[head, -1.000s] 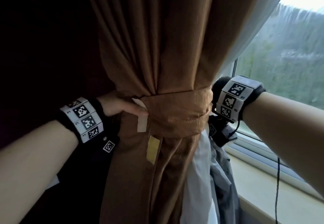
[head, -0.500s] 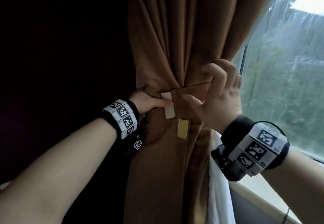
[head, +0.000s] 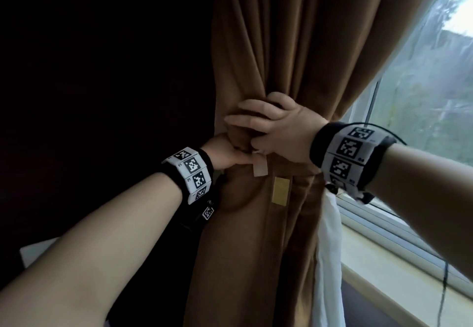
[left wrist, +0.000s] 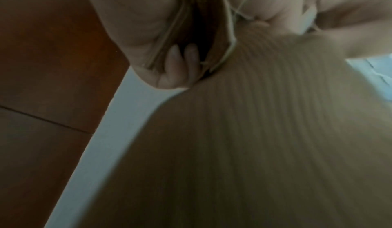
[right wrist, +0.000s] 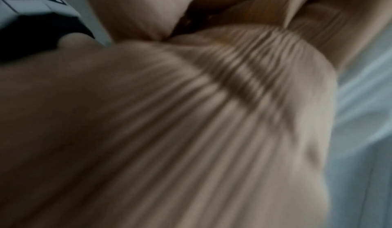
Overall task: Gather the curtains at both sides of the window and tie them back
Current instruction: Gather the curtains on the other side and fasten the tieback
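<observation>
A brown curtain [head: 276,52] hangs bunched at the middle of the head view, cinched by a matching brown tie-back band [head: 291,170] that both hands mostly cover. My left hand [head: 225,155] grips the band's left end, where a pale strip [head: 259,166] hangs down. My right hand [head: 271,126] lies over the front of the bundle, fingers curled round the band. In the left wrist view two fingertips [left wrist: 182,59] curl into a fold of ribbed brown fabric [left wrist: 265,131]. The right wrist view is blurred, filled by gathered brown cloth [right wrist: 191,114].
A yellowish patch [head: 280,191] is sewn on the curtain below the band. White sheer curtain [head: 329,262] hangs behind it on the right. The window [head: 422,96] and its pale sill [head: 399,270] lie to the right. The left side is dark wall.
My right hand came from behind the bundle round to its front and now closes over the band next to my left hand. The left hand has kept its grip.
</observation>
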